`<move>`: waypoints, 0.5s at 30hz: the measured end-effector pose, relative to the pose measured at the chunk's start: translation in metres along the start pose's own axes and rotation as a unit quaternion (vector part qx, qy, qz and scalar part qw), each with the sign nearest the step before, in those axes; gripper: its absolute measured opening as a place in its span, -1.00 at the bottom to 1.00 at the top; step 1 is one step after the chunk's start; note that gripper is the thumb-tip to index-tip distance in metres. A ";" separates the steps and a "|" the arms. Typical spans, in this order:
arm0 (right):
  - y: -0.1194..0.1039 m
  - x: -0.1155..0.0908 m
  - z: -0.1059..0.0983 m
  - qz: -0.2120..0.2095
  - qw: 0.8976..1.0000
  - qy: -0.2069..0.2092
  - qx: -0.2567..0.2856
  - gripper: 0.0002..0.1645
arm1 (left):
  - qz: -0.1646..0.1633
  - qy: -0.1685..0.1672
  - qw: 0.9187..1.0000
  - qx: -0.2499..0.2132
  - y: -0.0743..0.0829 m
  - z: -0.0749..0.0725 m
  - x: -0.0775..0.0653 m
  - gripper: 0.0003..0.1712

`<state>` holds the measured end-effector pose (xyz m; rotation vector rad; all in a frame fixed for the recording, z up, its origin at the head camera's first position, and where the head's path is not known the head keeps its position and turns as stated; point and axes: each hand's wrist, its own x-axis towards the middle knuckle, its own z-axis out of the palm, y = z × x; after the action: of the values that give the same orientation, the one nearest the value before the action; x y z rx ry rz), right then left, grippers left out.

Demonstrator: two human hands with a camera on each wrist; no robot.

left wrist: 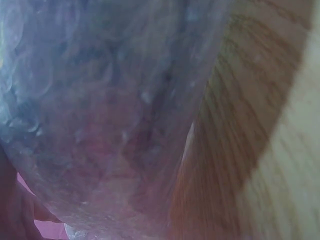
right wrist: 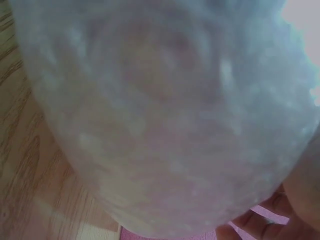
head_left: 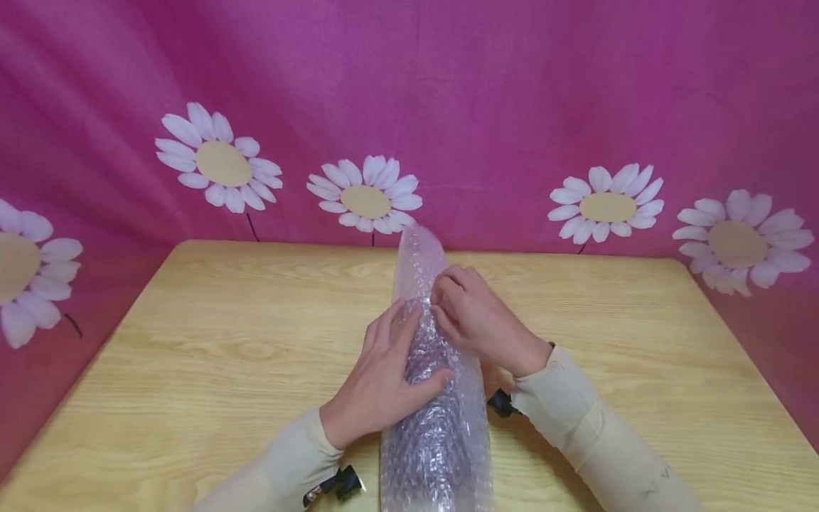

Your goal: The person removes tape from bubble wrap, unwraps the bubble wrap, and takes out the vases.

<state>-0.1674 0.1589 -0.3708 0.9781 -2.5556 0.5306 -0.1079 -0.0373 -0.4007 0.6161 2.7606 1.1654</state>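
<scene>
A long roll of clear bubble wrap (head_left: 441, 441) lies lengthwise on the wooden table, its far end narrowing to a loose flap. What it wraps is hidden under the layers. My left hand (head_left: 387, 377) rests on its left side and top, fingers extended and thumb laid across it. Curled fingers of my right hand (head_left: 476, 313) pinch at the upper right edge of the wrap, close to the left fingertips. Bubble wrap (left wrist: 110, 100) fills most of the left wrist view. The same bubble wrap (right wrist: 165, 125) fills the right wrist view, with fingers at the lower right.
The wooden table (head_left: 224, 355) spreads out on both sides of the roll. A pink curtain (head_left: 486, 107) printed with large white daisies hangs behind it and along both sides. Small black wrist cameras sit under each sleeve (head_left: 563, 398).
</scene>
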 end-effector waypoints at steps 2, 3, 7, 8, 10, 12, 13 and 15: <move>0.000 0.000 -0.001 0.000 1.000 0.003 0.002 -0.95 | 0.000 -0.002 1.000 0.000 0.000 -0.001 0.001 0.15; 0.000 0.001 -0.001 0.000 1.000 0.005 0.004 -0.95 | 0.000 -0.002 1.000 0.000 0.000 -0.001 0.002 0.15; 0.000 0.001 -0.002 0.004 1.000 0.008 0.003 -0.94 | 0.005 0.004 1.000 0.002 0.001 -0.001 0.002 0.15; 0.000 0.001 -0.002 0.008 1.000 0.007 0.005 -0.94 | 0.006 0.005 1.000 0.003 0.001 -0.001 0.002 0.15; -0.001 0.001 -0.002 0.015 1.000 0.003 0.008 -0.94 | 0.005 0.006 1.000 0.003 0.001 -0.001 0.002 0.16; -0.002 0.001 -0.002 0.025 1.000 -0.002 0.013 -0.94 | 0.001 0.004 1.000 0.001 0.001 -0.001 0.002 0.16; -0.002 0.001 -0.002 0.030 0.999 -0.004 0.017 -0.94 | 0.000 0.003 1.000 0.001 0.001 0.000 0.001 0.16; -0.003 0.001 -0.001 0.035 0.999 -0.005 0.020 -0.95 | -0.001 0.004 1.000 0.000 0.001 0.000 0.001 0.15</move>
<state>-0.1657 0.1568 -0.3689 0.9093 -2.6052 0.6013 -0.1085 -0.0361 -0.3999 0.6094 2.7662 1.1710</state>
